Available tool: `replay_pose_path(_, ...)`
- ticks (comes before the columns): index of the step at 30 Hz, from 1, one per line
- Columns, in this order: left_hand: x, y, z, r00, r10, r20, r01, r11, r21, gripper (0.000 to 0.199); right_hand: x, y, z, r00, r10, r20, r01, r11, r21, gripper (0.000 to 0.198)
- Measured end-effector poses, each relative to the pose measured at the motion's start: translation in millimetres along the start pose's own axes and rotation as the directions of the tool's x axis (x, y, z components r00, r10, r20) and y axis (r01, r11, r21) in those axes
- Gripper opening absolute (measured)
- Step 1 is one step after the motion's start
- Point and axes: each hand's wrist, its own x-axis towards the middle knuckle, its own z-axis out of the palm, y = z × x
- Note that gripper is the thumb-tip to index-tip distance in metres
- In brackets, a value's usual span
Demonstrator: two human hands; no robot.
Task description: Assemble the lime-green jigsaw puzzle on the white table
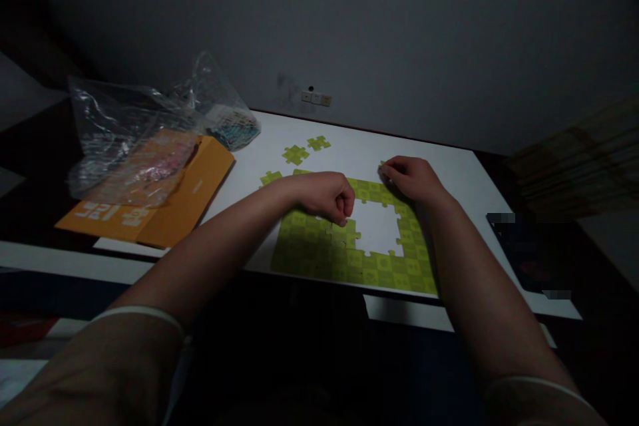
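A yellow-green jigsaw puzzle [319, 259] lies on the white table, with a white gap inside its right half. My left hand [327, 194] is above the puzzle at the gap's left edge. Its fingers are curled closed, their tips down by the pieces there; what they pinch, if anything, is hidden. Past the puzzle's far right corner, my right hand [413, 178] pinches a small green puzzle piece [382, 164], mostly covered by the fingers. Loose puzzle pieces [295, 154] lie beyond the far edge, and another puzzle piece [271, 178] sits by the far left corner.
On the left, an orange folder or envelope [200, 180] lies partly under clear plastic bags [130, 120]. Behind the white table [424, 154] rises a grey wall with a socket panel [316, 98]. A dark flat object [524, 253] is at the right edge.
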Motion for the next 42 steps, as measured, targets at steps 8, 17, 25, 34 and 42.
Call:
replay_pose_path(8,4.8,-11.1,-5.5,0.999,0.048,-0.026,-0.053,0.957,-0.285,0.03,1.4,2.3,2.8,0.998,-0.045,-0.035,0.045,0.999,0.002,0.032)
replay_pose_path(17,13.1,-9.2,7.5,0.994,-0.019,-0.112,-0.021,0.939,-0.345,0.029,1.9,0.2,1.7,0.997,-0.069,-0.022,0.069,0.997,0.018,0.028)
replay_pose_path(25,26.4,-3.6,31.7,0.988,0.039,-0.147,-0.083,0.947,-0.309,0.023,1.0,-2.6,0.2,0.998,-0.064,-0.006,0.065,0.998,0.027,0.027)
replay_pose_path(34,28.9,-4.9,38.1,0.98,0.064,-0.186,-0.115,0.954,-0.278,0.02,1.1,-4.2,0.0,0.997,-0.076,0.009,0.076,0.997,0.024,0.026)
replay_pose_path(42,28.8,-2.2,39.5,0.978,0.071,-0.195,-0.119,0.961,-0.249,0.018,0.8,-6.6,-0.6,0.998,-0.065,0.021,0.064,0.997,0.043,0.026)
